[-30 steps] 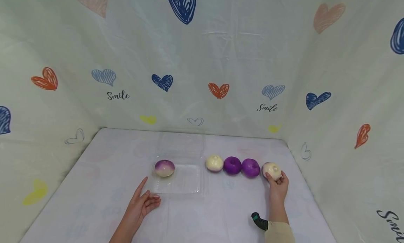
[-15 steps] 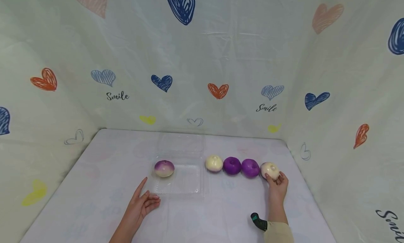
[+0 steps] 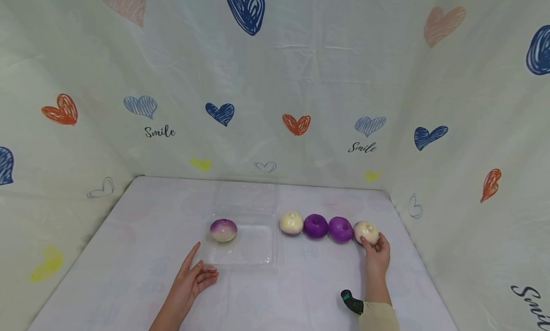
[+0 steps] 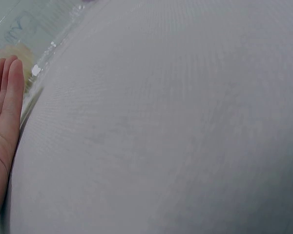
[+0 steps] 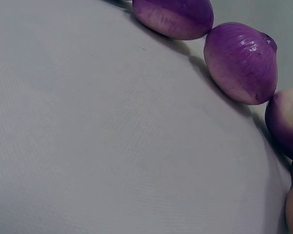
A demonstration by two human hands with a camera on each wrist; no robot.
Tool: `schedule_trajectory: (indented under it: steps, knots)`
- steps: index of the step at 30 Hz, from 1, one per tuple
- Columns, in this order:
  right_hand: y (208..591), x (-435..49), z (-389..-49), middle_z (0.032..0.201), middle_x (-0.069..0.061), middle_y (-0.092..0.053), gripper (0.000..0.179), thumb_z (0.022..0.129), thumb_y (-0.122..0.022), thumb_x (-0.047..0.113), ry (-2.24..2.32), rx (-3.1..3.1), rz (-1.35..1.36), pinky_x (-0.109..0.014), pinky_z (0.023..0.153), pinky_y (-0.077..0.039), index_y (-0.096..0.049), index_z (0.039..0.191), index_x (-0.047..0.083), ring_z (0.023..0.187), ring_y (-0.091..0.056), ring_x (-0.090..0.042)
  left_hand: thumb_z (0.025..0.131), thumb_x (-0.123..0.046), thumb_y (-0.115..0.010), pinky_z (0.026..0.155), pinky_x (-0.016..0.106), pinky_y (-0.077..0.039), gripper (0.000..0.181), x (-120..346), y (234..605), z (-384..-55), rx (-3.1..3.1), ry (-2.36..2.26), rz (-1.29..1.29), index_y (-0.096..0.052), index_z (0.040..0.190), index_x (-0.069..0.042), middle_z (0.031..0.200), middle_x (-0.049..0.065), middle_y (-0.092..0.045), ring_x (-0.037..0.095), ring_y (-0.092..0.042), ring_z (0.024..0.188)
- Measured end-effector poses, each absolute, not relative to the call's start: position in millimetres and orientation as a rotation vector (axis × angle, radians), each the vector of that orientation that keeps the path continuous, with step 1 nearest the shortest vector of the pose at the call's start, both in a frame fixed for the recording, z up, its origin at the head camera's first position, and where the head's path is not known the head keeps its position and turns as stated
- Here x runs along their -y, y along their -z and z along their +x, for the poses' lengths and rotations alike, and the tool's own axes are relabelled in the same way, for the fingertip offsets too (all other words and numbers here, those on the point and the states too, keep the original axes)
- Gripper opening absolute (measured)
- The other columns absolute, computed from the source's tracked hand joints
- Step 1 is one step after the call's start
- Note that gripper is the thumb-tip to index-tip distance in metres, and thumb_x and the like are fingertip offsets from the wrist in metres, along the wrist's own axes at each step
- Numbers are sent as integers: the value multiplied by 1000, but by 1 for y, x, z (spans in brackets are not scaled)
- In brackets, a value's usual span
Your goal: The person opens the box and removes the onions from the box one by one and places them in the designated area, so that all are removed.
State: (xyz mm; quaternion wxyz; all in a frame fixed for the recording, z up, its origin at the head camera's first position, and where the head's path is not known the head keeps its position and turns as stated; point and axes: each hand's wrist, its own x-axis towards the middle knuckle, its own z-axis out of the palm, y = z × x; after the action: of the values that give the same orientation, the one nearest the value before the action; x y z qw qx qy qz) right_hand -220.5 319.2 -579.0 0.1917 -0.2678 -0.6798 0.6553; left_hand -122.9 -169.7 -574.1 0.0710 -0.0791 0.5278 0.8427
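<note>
At the right end of a row of onions, my right hand [image 3: 378, 257] grips a pale onion [image 3: 366, 230] between thumb and fingers. Its side shows white turning to purple in the right wrist view, where it meets a purple onion [image 5: 241, 63]. Leftward in the row come a darker purple onion [image 3: 315, 226] and a cream onion [image 3: 291, 223]. A clear plastic container [image 3: 258, 263] lies with its lid folded back, holding one purple-and-white onion [image 3: 223, 230] at its left side. By the container's front left corner, my left hand [image 3: 191, 276] has its index finger extended and holds nothing.
The table [image 3: 275, 302] has a white cloth. Behind and at both sides rises a pale curtain [image 3: 318, 73] printed with hearts. A black curved device [image 3: 352, 302] sticks out beside the right sleeve [image 3: 379, 315].
My right hand has slid the pale onion a little left, closing the gap to the purple onion beside it. The left hand has stayed in place.
</note>
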Motion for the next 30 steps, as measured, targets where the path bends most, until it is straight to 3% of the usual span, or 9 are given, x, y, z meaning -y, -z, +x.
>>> schedule_trajectory:
  steps: [7,18,30]
  knots:
    - [580,-319,-219,151,-21,-30,76,93,-67,15,-1824,1934,-745,-10,95,-40,-23,154,3,120,-41,-18,105,-16,-44,84,34,-56,65,169,574,-123,-1584,-2535,-252,-7,158,-18,95,11,-64,20,-67,90]
    - [581,-318,-219,155,-20,-23,74,96,-64,17,-1824,1949,-739,-20,105,-37,-21,155,5,133,-33,-33,106,-15,-42,85,35,-56,62,168,572,-123,-1597,-2521,-286,-8,158,-20,96,13,-63,21,-67,91]
    - [581,-318,-220,155,-21,-22,70,97,-59,9,-1847,1914,-702,-22,108,-35,-20,154,2,136,-30,-35,106,-14,-41,85,35,-56,62,167,572,-124,-1592,-2516,-315,-7,158,-20,95,12,-64,21,-67,90]
